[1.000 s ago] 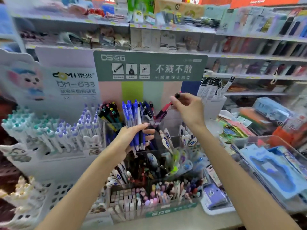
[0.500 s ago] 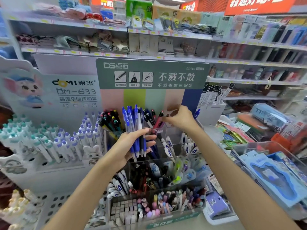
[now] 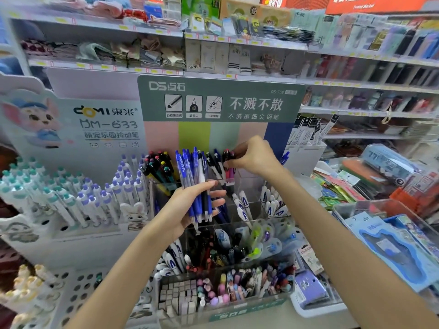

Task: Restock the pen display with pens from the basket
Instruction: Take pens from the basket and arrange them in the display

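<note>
Blue-barrelled pens (image 3: 194,184), a fanned bundle with one white among them, sit upright in the left hand (image 3: 190,210), thumb and curled fingers wrapped round their lower halves. Just behind and above that hand, the clear pen display (image 3: 249,186) shows its back slots part-filled with dark and black pens. To the right of the bundle, the right hand (image 3: 251,157) pinches the top of a red pen (image 3: 228,167), lowered among others in a back compartment. Basket: not identifiable from here. Judgement: restocking is mid-way; one pen going in, the whole bundle left to place.
</note>
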The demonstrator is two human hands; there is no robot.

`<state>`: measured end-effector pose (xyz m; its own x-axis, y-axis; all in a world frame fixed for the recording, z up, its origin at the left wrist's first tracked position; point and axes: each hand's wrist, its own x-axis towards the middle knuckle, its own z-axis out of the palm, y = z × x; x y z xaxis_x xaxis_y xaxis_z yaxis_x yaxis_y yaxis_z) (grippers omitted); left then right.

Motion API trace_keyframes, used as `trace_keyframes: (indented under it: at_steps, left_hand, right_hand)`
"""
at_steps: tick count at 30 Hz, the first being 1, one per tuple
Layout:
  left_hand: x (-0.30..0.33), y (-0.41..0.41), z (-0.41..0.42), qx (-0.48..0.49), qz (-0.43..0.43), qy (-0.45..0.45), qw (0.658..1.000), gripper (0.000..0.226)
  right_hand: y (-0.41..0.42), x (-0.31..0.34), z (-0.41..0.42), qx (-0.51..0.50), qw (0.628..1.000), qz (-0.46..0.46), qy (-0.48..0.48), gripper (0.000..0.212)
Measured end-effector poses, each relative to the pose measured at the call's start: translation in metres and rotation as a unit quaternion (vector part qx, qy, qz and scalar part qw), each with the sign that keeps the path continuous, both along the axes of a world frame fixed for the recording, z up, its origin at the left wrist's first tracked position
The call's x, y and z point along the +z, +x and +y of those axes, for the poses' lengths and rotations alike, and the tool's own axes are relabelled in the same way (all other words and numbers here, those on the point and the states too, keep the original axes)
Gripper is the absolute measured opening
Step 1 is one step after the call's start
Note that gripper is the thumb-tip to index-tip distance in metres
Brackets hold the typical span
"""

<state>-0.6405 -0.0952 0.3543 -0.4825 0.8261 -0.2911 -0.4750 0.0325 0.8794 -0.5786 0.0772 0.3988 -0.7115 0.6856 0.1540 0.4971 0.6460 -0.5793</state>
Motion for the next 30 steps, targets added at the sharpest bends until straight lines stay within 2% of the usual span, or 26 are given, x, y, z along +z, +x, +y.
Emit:
trace_keyframes:
  at_steps: [4,9,13,17,20,23,27,30]
  left_hand:
    - [0.001,0.003,0.0,-0.008,0.005,0.0,1.0,0.025]
    - [0.003,0.003,-0.004,-0.029,0.016,0.011,0.999,0.023]
    - [0.002,0.009,-0.006,-0.073,0.055,0.017,0.996,0.03]
    - [-0.001,0.021,0.002,-0.106,0.067,0.041,0.991,0.042]
    - [-0.003,0.027,0.01,-0.127,0.078,0.044,0.988,0.043]
    - [-0.004,0.032,0.015,-0.124,0.06,0.038,0.99,0.044]
    - [-0.005,0.034,0.019,-0.11,0.025,0.048,0.992,0.048]
    - [-0.003,0.033,0.02,-0.109,-0.004,0.071,0.992,0.04]
  right_hand:
    - [-0.008,-0.001,-0.005,0.012,0.999,-0.047,-0.007,0.035]
    - [-0.001,-0.006,-0.006,0.019,0.994,0.002,-0.105,0.036]
    - [0.02,0.005,-0.01,0.021,0.989,0.073,-0.123,0.026]
    - [0.043,0.013,-0.022,0.149,0.956,0.036,-0.25,0.03]
    - [0.053,0.007,-0.021,0.186,0.929,0.073,-0.31,0.011]
    - [0.057,0.006,-0.017,0.17,0.922,0.089,-0.337,0.003]
    - [0.058,0.004,-0.01,0.142,0.936,0.094,-0.307,0.007]
    - [0.054,0.004,-0.011,0.15,0.911,0.17,-0.344,0.007]
